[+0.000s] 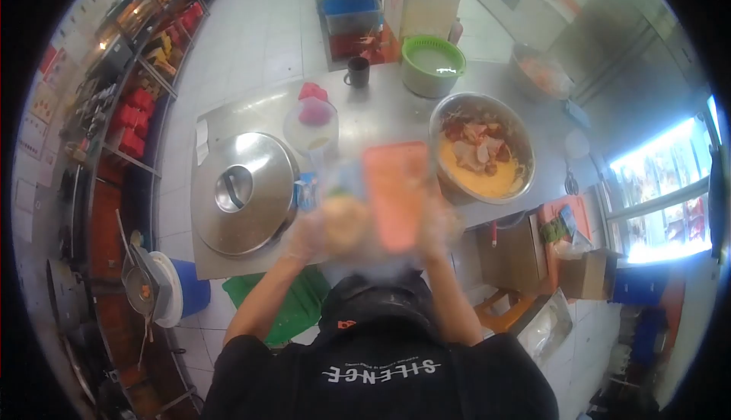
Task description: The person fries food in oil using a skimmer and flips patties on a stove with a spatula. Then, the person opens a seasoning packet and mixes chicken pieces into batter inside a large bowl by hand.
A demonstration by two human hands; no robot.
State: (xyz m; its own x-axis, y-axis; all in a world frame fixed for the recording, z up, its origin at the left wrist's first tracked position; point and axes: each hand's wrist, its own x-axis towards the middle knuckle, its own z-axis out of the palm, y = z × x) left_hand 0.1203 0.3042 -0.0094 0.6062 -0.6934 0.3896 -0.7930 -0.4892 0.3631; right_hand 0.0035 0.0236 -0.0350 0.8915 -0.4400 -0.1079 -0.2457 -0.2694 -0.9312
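Observation:
In front of my chest, my left hand (308, 235) and my right hand (435, 229) are closed on the two sides of a blurred packet (346, 218) in what looks like clear plastic. The packet has a tan round patch with some green on its left part. An orange-pink rectangular panel (396, 195) fills its right part, by my right hand. Motion smears both hands, which seem to wear clear gloves. Just beyond the right hand stands a steel bowl (531, 150) with raw meat pieces (480, 146) in yellow batter. A round steel lid (251, 226) lies left of my left hand.
The steel table (228, 115) also bears a green basket (433, 56), a dark mug (357, 72), a clear bowl (312, 134) by pink cloths, and another bowl (567, 85). Below are a green crate (259, 302) and cardboard boxes (582, 275). Shelves (148, 70) line the left.

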